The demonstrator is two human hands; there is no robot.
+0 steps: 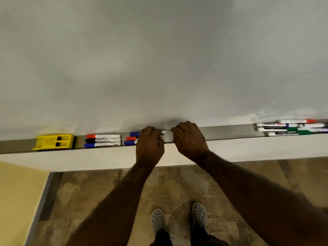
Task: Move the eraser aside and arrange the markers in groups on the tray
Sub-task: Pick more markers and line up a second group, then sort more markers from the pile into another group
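A yellow eraser (55,142) lies at the left end of the grey tray (229,133) under the whiteboard. Beside it three markers (103,140) lie side by side with red, black and blue caps. A second group of markers (131,138) with blue and red caps sits just right of them, partly hidden under my left hand (150,143), which rests on their white bodies. My right hand (188,137) is curled at the right ends of these markers. A loose pile of markers (291,128) with red, blue and green caps lies far right on the tray.
The whiteboard (159,59) fills the upper view. Below the tray runs a white ledge (248,148). A patterned floor and my two grey shoes (178,218) are below; a yellow wall (16,201) stands at the lower left.
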